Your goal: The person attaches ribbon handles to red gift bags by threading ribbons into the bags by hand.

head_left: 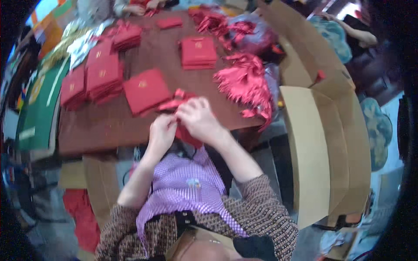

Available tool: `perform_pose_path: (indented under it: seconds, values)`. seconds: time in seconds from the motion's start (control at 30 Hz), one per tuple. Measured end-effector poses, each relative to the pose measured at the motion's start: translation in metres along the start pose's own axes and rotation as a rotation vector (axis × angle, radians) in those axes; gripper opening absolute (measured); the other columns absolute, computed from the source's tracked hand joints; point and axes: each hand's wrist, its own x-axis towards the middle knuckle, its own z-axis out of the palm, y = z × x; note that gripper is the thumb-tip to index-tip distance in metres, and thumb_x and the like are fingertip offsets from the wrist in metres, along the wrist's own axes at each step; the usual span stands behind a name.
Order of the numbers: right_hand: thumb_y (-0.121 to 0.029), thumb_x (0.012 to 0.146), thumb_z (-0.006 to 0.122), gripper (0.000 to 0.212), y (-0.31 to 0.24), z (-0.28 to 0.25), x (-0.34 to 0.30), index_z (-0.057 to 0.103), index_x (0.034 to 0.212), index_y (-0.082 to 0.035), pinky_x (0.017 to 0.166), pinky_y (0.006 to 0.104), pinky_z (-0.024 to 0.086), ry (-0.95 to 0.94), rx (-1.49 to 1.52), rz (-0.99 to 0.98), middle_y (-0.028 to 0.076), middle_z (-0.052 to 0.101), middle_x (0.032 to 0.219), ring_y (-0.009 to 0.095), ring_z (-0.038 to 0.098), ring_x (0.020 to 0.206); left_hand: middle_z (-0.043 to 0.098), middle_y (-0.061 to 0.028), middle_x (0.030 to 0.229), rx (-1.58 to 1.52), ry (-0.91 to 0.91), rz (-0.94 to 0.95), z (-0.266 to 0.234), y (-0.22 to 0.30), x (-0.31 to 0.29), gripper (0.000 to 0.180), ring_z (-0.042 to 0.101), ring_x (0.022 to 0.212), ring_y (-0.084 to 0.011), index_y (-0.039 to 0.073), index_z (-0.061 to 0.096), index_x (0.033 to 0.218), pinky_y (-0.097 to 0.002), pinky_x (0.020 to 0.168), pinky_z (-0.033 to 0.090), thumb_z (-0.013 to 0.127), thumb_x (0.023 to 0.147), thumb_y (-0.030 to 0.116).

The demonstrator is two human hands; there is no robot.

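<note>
At the table's near edge, both my hands meet with fingers bent around a red ribbon-like piece (177, 101). My left hand (163, 129) pinches it from the near left side. Closed over it from the right, my right hand (199, 117) hides part of the piece. More red material (189, 135) hangs below the fingers, over the table edge. Just beyond my left hand lies a flat square stack of red folders (146, 91) with a small gold mark. The fingertips are somewhat blurred, so exactly how the piece is gripped is unclear.
Stacks of red folders (103, 76) fill the table's left side, and another stack (198, 53) sits farther back. A heap of shiny red ribbons (244, 82) lies at right. Large open cardboard boxes (311, 152) stand beside the table. Another person's hands (137, 8) show at the far edge.
</note>
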Motion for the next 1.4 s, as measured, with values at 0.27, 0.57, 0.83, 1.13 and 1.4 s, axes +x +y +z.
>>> perform_pose_path:
  seconds: [0.27, 0.57, 0.83, 1.13, 1.4]
  values:
    - [-0.008, 0.070, 0.065, 0.010, 0.007, -0.008, 0.010, 0.060, 0.078, -0.012, 0.092, 0.0416, 0.033, -0.056, 0.234, -0.084, 0.000, 0.059, 0.083, 0.021, 0.054, 0.096, 0.062, -0.0154, 0.082, -0.140, -0.253, -0.080, -0.031, 0.003, 0.008, 0.018, 0.061, 0.076, -0.0263, -0.001, 0.064, 0.095, -0.0335, 0.071, 0.049, 0.059, 0.079, 0.006]
    - [-0.006, 0.069, 0.066, 0.012, 0.005, -0.018, 0.006, 0.060, 0.078, -0.013, 0.094, 0.0425, 0.033, -0.057, 0.313, -0.113, 0.001, 0.058, 0.079, 0.021, 0.054, 0.092, 0.060, -0.0112, 0.084, -0.089, -0.512, 0.013, -0.048, 0.003, 0.021, 0.019, 0.059, 0.078, -0.0233, 0.000, 0.065, 0.097, -0.0330, 0.071, 0.047, 0.058, 0.083, 0.011]
    - [-0.007, 0.069, 0.066, 0.010, 0.001, -0.019, 0.004, 0.061, 0.077, -0.012, 0.097, 0.0436, 0.033, -0.070, 0.303, -0.129, -0.001, 0.058, 0.077, 0.018, 0.055, 0.090, 0.062, -0.0146, 0.086, -0.221, -0.729, -0.077, -0.054, 0.009, 0.027, 0.023, 0.061, 0.081, -0.0251, 0.002, 0.065, 0.099, -0.0329, 0.076, 0.048, 0.060, 0.079, 0.011]
    - [-0.005, 0.076, 0.062, 0.007, -0.001, -0.014, -0.010, 0.061, 0.082, -0.009, 0.101, 0.0444, 0.030, -0.215, 0.435, -0.104, 0.005, 0.059, 0.079, 0.023, 0.057, 0.089, 0.059, -0.0114, 0.081, -0.163, -0.536, -0.012, -0.040, 0.000, 0.006, 0.011, 0.059, 0.080, -0.0228, -0.001, 0.062, 0.083, -0.0322, 0.073, 0.047, 0.060, 0.080, 0.009]
    - [-0.007, 0.080, 0.062, 0.005, -0.003, -0.019, -0.007, 0.062, 0.084, -0.008, 0.105, 0.0421, 0.027, -0.354, 0.610, -0.100, 0.003, 0.057, 0.074, 0.019, 0.058, 0.083, 0.054, 0.0004, 0.069, -0.751, -0.238, -0.607, -0.059, -0.031, 0.012, 0.011, 0.045, 0.056, -0.0075, 0.001, 0.062, 0.083, -0.0234, 0.049, 0.036, 0.057, 0.084, 0.011]
